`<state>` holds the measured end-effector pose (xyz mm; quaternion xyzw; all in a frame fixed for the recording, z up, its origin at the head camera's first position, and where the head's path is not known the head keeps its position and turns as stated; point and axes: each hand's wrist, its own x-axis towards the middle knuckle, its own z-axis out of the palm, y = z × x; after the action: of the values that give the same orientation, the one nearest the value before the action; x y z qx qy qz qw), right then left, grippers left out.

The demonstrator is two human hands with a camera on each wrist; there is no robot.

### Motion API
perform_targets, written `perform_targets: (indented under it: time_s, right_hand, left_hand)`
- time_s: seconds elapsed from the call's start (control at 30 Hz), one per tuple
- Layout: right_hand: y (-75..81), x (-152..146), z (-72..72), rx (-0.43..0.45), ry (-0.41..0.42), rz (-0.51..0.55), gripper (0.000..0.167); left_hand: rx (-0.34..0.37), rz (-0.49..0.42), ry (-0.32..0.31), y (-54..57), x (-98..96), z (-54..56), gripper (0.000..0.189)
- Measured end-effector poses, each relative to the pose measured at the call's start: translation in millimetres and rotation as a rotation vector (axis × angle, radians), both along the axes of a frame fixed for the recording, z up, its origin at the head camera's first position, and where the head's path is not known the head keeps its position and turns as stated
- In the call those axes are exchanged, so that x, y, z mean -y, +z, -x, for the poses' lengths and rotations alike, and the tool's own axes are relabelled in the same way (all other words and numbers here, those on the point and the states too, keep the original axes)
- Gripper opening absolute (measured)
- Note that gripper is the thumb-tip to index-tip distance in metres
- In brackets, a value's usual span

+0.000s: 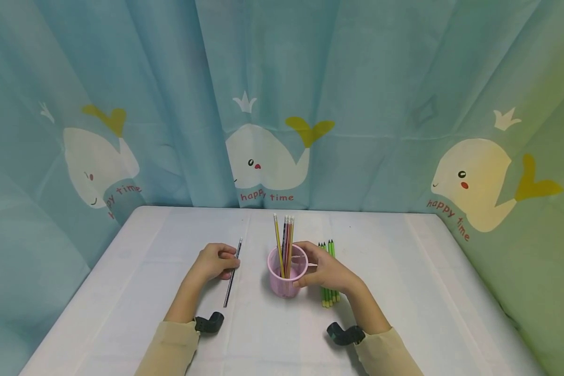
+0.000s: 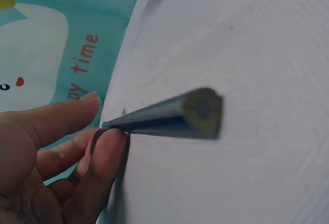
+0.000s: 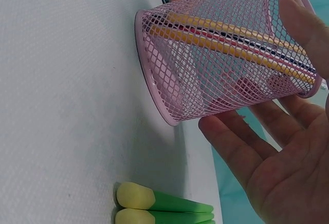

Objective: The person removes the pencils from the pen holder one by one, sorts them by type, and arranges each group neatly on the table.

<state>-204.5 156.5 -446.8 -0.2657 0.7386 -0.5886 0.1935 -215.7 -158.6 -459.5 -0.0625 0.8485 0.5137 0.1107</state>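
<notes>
My left hand (image 1: 214, 262) pinches a dark pencil (image 1: 228, 291) between thumb and fingers, left of a pink mesh pencil cup (image 1: 282, 288). In the left wrist view this pencil (image 2: 159, 119) points its blunt, unsharpened end at the camera. The cup stands upright on the table, with several yellow, red and dark pencils (image 1: 289, 245) leaning inside. From the right, my right hand (image 1: 328, 269) holds the cup, thumb at the near rim and fingers round the far side. The right wrist view shows those fingers (image 3: 226, 136) against the mesh.
A row of several green pencils (image 1: 327, 297) with pale yellow ends lies on the table, partly behind my right hand. The white-covered table (image 1: 136, 292) ends at a blue-green curtain (image 1: 371, 104) printed with whales.
</notes>
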Motion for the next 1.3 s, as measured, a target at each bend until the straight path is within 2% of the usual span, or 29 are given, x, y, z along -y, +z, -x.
perform_targets:
  time_s: [0.2,0.33,0.67,0.83,0.97,1.03,1.2,1.3]
  right_hand:
    - [0.0,0.1,0.0,-0.002,0.003,-0.001,0.080]
    - [0.0,0.1,0.0,-0.002,0.005,-0.002,0.080]
    - [-2.1,-0.1,0.2,0.000,0.005,0.006,0.078]
    - [-1.8,0.4,-0.3,0.007,0.004,0.009,0.078]
    - [-1.3,0.8,-1.1,0.006,-0.001,0.001,0.078]
    - [-1.2,0.8,-1.2,0.004,0.000,0.004,0.078]
    - [0.2,1.0,-1.1,0.001,0.002,0.008,0.080]
    - [0.7,1.2,-0.9,-0.003,0.004,0.007,0.080]
  left_hand:
    - [-0.028,-0.045,-0.031,4.9,2.2,1.5,0.035]
    - [-0.066,-0.114,-0.062,12.3,2.6,0.9,0.035]
    - [-0.107,-0.296,-0.244,37.6,-8.4,-9.7,0.044]
    - [-0.187,-0.359,-0.306,45.5,-15.6,-13.7,0.037]
    - [-0.283,-0.381,-0.346,49.3,-21.8,-16.5,0.035]
    - [-0.309,-0.414,-0.361,50.4,-24.9,-17.3,0.033]
    - [-0.333,-0.513,-0.372,49.2,-33.0,-17.7,0.034]
    - [-0.346,-0.516,-0.368,46.4,-39.1,-17.5,0.034]
